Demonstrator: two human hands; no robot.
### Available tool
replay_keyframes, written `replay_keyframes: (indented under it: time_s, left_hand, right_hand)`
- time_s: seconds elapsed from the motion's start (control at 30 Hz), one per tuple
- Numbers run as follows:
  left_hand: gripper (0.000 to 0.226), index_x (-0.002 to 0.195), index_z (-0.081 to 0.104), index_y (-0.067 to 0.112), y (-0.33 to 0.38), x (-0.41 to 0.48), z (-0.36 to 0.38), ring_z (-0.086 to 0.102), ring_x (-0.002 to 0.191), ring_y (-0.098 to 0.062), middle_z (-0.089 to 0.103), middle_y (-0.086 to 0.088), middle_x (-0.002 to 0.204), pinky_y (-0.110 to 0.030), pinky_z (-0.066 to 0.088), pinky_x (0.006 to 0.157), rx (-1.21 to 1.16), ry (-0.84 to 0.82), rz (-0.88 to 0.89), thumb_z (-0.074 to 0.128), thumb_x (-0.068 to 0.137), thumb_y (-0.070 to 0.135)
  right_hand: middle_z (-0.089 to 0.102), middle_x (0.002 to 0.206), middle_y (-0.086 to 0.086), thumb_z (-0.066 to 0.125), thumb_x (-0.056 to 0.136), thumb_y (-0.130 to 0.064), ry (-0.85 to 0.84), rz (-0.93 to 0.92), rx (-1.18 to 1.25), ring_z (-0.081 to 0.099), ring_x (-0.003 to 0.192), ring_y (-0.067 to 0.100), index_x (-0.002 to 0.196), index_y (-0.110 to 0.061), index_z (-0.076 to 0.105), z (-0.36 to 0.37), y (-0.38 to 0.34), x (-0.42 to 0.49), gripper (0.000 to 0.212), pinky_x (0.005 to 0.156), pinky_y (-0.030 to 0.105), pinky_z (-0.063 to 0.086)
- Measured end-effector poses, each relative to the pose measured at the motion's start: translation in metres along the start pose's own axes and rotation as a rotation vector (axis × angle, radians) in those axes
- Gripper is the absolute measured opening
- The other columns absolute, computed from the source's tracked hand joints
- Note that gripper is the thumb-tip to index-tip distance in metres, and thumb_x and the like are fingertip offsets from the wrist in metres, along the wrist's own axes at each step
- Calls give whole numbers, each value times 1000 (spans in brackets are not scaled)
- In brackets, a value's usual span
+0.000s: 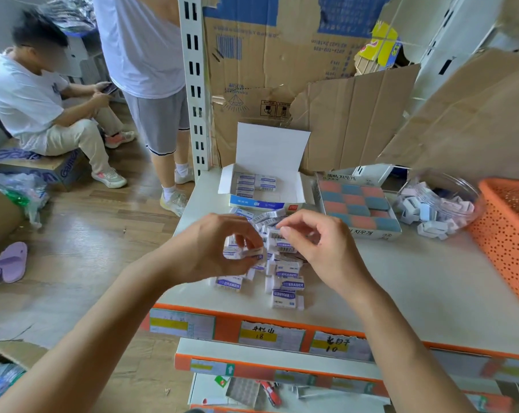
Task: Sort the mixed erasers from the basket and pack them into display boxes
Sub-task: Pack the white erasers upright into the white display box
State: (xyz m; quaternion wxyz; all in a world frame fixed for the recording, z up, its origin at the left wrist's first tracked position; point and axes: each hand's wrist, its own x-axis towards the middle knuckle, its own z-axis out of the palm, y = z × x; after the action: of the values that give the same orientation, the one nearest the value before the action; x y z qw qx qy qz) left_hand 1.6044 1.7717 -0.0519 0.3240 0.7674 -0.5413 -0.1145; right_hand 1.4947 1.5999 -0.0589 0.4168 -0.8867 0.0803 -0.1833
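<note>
Work stands partway at a shop shelf. Left of centre, the left hand grips a small stack of white erasers above the loose pile in mid-frame. Behind it, the open white box holds two short rows, with much room left. The right hand curls over the pile; whether it pinches an eraser cannot be told. Further right, a box of red and blue erasers looks full, a clear bowl spills small ones, and the orange basket sits at the frame's edge.
</note>
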Motion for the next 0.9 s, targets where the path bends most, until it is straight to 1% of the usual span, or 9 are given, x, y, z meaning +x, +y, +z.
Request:
replay_keyframes:
  time_s: [0.13, 0.3, 0.43, 0.53, 0.6, 0.67, 0.73, 0.83, 0.9]
  left_hand:
    - [18, 91, 69, 20, 2, 15, -1, 55, 74, -5, 61, 14, 80, -23, 48, 70, 100, 130, 33, 72, 74, 26]
    - [23, 93, 68, 22, 3, 30, 3, 51, 75, -3, 53, 19, 81, -22, 45, 71, 138, 184, 69, 70, 74, 34]
    - [41, 102, 65, 22, -2, 33, 2, 51, 77, 4, 51, 26, 86, -5, 38, 73, 79, 244, 34, 63, 71, 50]
    - [39, 101, 69, 20, -4, 35, 1, 54, 75, -3, 55, 20, 85, 0, 37, 71, 73, 265, 19, 61, 72, 46]
    - [35, 98, 70, 19, -6, 40, 0, 55, 71, -2, 52, 26, 83, -1, 37, 70, 52, 285, -3, 61, 73, 42]
    - [33, 97, 70, 19, -9, 46, 1, 55, 74, 3, 50, 28, 82, -1, 37, 68, 20, 290, -14, 62, 73, 40]
    - [33, 98, 70, 19, -11, 52, 2, 55, 76, 5, 53, 25, 84, -3, 39, 69, 16, 285, -21, 61, 74, 40]
    - [42, 117, 62, 19, -19, 60, 5, 59, 95, -4, 62, 9, 109, -15, 44, 85, 99, 311, -111, 61, 80, 40]
    - [48, 130, 51, 18, -29, 66, 8, 52, 113, -13, 54, 2, 128, -21, 37, 94, 218, 313, -204, 57, 86, 37]
  right_hand:
    - [66, 69, -1, 69, 81, -20, -115, 218, 312, 63, 62, 12, 83, -17, 60, 2, -9, 3, 9, 54, 19, 46]
    - [65, 64, -3, 66, 82, -1, -58, 347, 490, 63, 58, 14, 86, -12, 55, 4, -9, 12, 15, 51, 20, 47]
    - [61, 62, 1, 58, 84, 7, 14, 352, 587, 60, 55, 14, 83, -11, 53, -2, -4, 19, 19, 50, 22, 47]
    - [61, 66, 5, 57, 85, 7, -6, 324, 626, 60, 55, 13, 90, -10, 56, -8, 1, 24, 18, 51, 23, 47]
    - [62, 70, 0, 61, 84, 2, -45, 259, 523, 61, 62, 11, 93, -17, 62, -9, 6, 28, 21, 56, 22, 48]
    - [62, 77, -5, 69, 80, -6, -34, 108, 232, 58, 68, 6, 94, -23, 65, -9, 13, 32, 22, 62, 16, 47]
    - [57, 80, -11, 75, 76, -12, 10, -52, -27, 57, 69, 6, 95, -19, 69, -8, 18, 39, 21, 62, 13, 46]
    - [53, 82, -12, 76, 76, -18, 53, -132, -270, 51, 62, -1, 98, -13, 71, -10, 28, 56, 23, 58, 9, 41]
    - [52, 84, -10, 74, 78, -18, 46, -89, -404, 47, 63, 1, 100, -11, 71, -11, 35, 74, 24, 58, 12, 35]
